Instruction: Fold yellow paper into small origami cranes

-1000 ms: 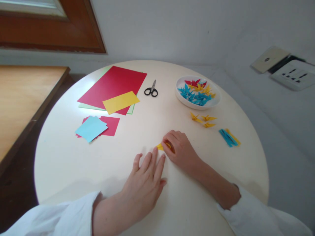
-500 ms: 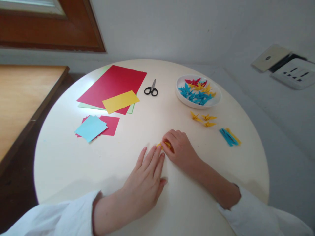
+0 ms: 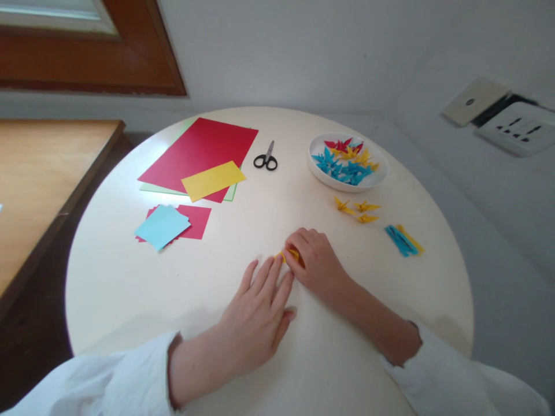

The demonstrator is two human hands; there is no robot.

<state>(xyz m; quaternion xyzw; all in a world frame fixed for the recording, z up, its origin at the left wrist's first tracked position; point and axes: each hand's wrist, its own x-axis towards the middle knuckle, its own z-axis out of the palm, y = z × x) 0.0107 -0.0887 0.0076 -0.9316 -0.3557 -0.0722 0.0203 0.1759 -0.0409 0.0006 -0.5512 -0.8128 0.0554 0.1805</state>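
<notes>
Near the left edge of the round white surface [image 3: 225, 248], light blue paper squares [image 3: 163, 226] lie on pinkish-red paper squares [image 3: 197, 222]. Behind them, toward the far left edge, a large red sheet [image 3: 202, 150] sits over pale green paper, with a yellow rectangle [image 3: 213, 181] across its near corner.

Your left hand [image 3: 256, 315] lies low over the middle, palm down, fingers extended and slightly spread, tips touching the small folded yellow paper [image 3: 295, 253]; nothing is gripped there. The scissors [image 3: 266, 162] rest well beyond, toward the far edge. The folded yellow paper is at mid-surface, well in from the near edge, its right part pinched between thumb and bent fingers of your right hand [image 3: 318, 263] (your fingers hide most of it, so its exact shape cannot be told).

Handling, by judgement: very light, thin, crisp along creases, easily crushed or torn at points. Hold it by the thicker, layered part; press folds flat with a fingertip.

Farther right, toward the far right edge: white dish [image 3: 342, 185] of folded figures [image 3: 347, 170], three yellow figures [image 3: 366, 219] before it, then blue strips [image 3: 401, 241] beside yellow ones near the right edge.
</notes>
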